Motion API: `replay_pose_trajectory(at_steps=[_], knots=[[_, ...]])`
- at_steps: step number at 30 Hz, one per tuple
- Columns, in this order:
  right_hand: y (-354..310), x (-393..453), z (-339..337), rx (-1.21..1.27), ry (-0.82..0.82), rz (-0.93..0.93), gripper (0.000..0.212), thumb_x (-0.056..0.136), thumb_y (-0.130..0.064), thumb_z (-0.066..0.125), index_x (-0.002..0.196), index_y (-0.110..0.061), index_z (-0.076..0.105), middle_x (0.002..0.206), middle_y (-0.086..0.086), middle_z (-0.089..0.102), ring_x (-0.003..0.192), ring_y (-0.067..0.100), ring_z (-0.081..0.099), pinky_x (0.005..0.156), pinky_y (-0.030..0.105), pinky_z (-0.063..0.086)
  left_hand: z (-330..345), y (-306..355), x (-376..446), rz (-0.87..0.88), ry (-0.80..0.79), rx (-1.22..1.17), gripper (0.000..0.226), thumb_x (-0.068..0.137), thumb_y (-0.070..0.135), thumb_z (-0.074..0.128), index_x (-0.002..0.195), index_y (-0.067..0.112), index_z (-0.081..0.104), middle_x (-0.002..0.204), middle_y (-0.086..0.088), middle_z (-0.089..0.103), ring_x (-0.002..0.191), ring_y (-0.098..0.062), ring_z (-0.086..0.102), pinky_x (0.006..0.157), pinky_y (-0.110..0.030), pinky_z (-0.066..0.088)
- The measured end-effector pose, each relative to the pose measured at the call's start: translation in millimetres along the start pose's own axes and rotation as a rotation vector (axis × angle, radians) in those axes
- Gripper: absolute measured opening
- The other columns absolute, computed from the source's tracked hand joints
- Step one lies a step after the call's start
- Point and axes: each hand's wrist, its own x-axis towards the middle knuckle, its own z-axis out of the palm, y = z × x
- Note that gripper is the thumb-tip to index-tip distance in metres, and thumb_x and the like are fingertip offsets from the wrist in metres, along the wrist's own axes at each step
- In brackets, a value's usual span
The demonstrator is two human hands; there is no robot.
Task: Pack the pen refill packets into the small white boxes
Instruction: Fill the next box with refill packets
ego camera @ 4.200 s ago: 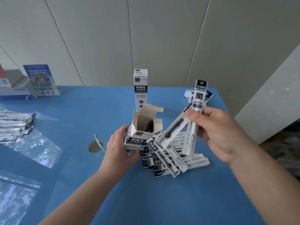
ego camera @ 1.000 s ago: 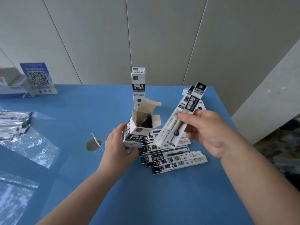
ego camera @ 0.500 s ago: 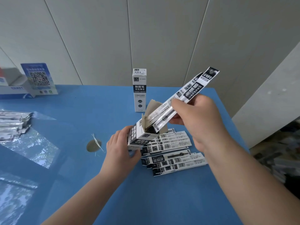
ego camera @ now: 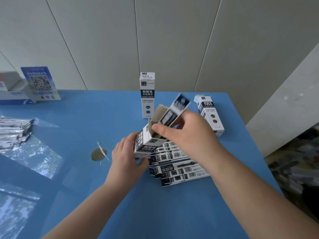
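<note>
My left hand (ego camera: 126, 156) grips an open small white box (ego camera: 146, 144), tilted, with its brown flaps up. My right hand (ego camera: 186, 135) pinches pen refill packets (ego camera: 176, 110); their lower ends are down inside the box mouth and their black-printed tops stick out, blurred. Several more refill packets (ego camera: 177, 169) lie in a fanned pile on the blue table (ego camera: 155, 213), just right of the box and partly under my right wrist. A closed white box (ego camera: 147, 95) stands upright behind. Another white box (ego camera: 209, 114) lies tilted at the right.
A bundle of packets in clear wrap (ego camera: 13, 131) lies at the left edge. A blue QR-code card (ego camera: 40, 83) and a white-and-blue carton (ego camera: 12, 94) stand against the back wall. A round hole with a scrap (ego camera: 99, 153) sits left of my left hand. The table's right edge is close.
My right hand has lowered the packets from above the pile and slid them deeper into the open box. My left hand keeps holding the box, which has tilted a little.
</note>
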Motion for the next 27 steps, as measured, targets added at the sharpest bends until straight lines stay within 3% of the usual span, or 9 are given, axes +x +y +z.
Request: replay_pose_trajectory(at_steps=[4, 7, 9, 11, 13, 16, 19, 25, 27], knots=[[16, 1, -10, -0.003, -0.026, -0.017, 0.054, 0.065, -0.072, 0.073, 0.101, -0.034, 0.061, 0.095, -0.014, 0.065, 0.071, 0.001, 0.055, 0.067, 0.021, 0.045, 0, 0, 1, -0.043, 0.001, -0.032, 0.067, 0.071, 0.025, 0.068, 0.132, 0.034, 0.040, 0.107, 0.030, 0.044, 0.103, 0.003, 0.039, 0.097, -0.050, 0.044], [37, 6, -17, -0.088, -0.064, -0.028, 0.046, 0.076, -0.071, 0.066, 0.105, -0.035, 0.064, 0.096, -0.014, 0.065, 0.070, 0.001, 0.056, 0.066, 0.022, 0.043, -1, 0, 0, -0.046, -0.012, -0.030, 0.067, 0.071, 0.026, 0.067, 0.131, 0.036, 0.040, 0.107, 0.036, 0.042, 0.104, 0.002, 0.039, 0.097, -0.050, 0.044], [57, 9, -19, -0.370, -0.119, -0.069, 0.033, 0.089, -0.055, 0.066, 0.115, -0.034, 0.066, 0.101, -0.015, 0.063, 0.086, 0.002, 0.060, 0.073, 0.026, 0.048, -1, 1, 0, -0.052, -0.012, -0.025, 0.066, 0.071, 0.030, 0.065, 0.131, 0.037, 0.040, 0.112, 0.042, 0.041, 0.104, 0.001, 0.039, 0.097, -0.048, 0.044], [77, 10, -14, -0.691, -0.238, -0.127, 0.036, 0.095, -0.041, 0.064, 0.130, -0.031, 0.062, 0.117, -0.011, 0.061, 0.113, 0.015, 0.058, 0.090, 0.036, 0.050, -2, 0, 0, -0.052, -0.013, -0.027, 0.066, 0.072, 0.026, 0.068, 0.132, 0.036, 0.040, 0.113, 0.042, 0.041, 0.105, 0.001, 0.039, 0.098, -0.048, 0.044], [92, 10, -6, -0.775, -0.345, -0.133, 0.041, 0.096, -0.035, 0.064, 0.137, -0.029, 0.059, 0.128, -0.007, 0.059, 0.125, 0.021, 0.051, 0.100, 0.040, 0.046, -2, 0, -1, -0.056, -0.005, -0.034, 0.068, 0.074, 0.019, 0.072, 0.132, 0.035, 0.041, 0.110, 0.034, 0.044, 0.106, -0.002, 0.041, 0.098, -0.049, 0.044], [106, 11, 9, -0.840, -0.368, -0.171, 0.034, 0.092, -0.035, 0.067, 0.125, -0.027, 0.065, 0.119, -0.006, 0.059, 0.117, 0.023, 0.052, 0.091, 0.037, 0.044, -2, 0, -1, -0.107, -0.004, -0.061, 0.069, 0.076, 0.013, 0.073, 0.131, 0.039, 0.040, 0.114, 0.017, 0.050, 0.109, -0.010, 0.044, 0.096, -0.047, 0.046], [113, 11, 18, -0.886, -0.316, -0.182, 0.025, 0.092, -0.033, 0.066, 0.115, -0.022, 0.069, 0.110, -0.005, 0.058, 0.107, 0.023, 0.054, 0.082, 0.036, 0.042, -2, -2, -1, -0.098, -0.011, -0.067, 0.063, 0.076, 0.011, 0.073, 0.130, 0.030, 0.045, 0.114, 0.010, 0.053, 0.109, -0.015, 0.046, 0.094, -0.049, 0.047], [112, 9, 17, -0.903, -0.299, -0.222, 0.020, 0.095, -0.026, 0.057, 0.106, -0.022, 0.073, 0.104, -0.005, 0.060, 0.102, 0.023, 0.055, 0.077, 0.033, 0.038, -5, 5, -2, -0.131, -0.015, -0.073, 0.067, 0.078, 0.014, 0.073, 0.129, 0.041, 0.039, 0.112, 0.025, 0.047, 0.111, -0.009, 0.043, 0.095, -0.047, 0.047], [109, 8, 17, -0.947, -0.280, -0.220, 0.019, 0.091, -0.017, 0.055, 0.098, -0.018, 0.072, 0.101, -0.003, 0.061, 0.100, 0.025, 0.056, 0.075, 0.033, 0.040, -5, 5, -2, -0.128, -0.015, -0.077, 0.067, 0.078, 0.014, 0.073, 0.129, 0.040, 0.039, 0.112, 0.021, 0.049, 0.111, -0.010, 0.043, 0.095, -0.047, 0.047]])
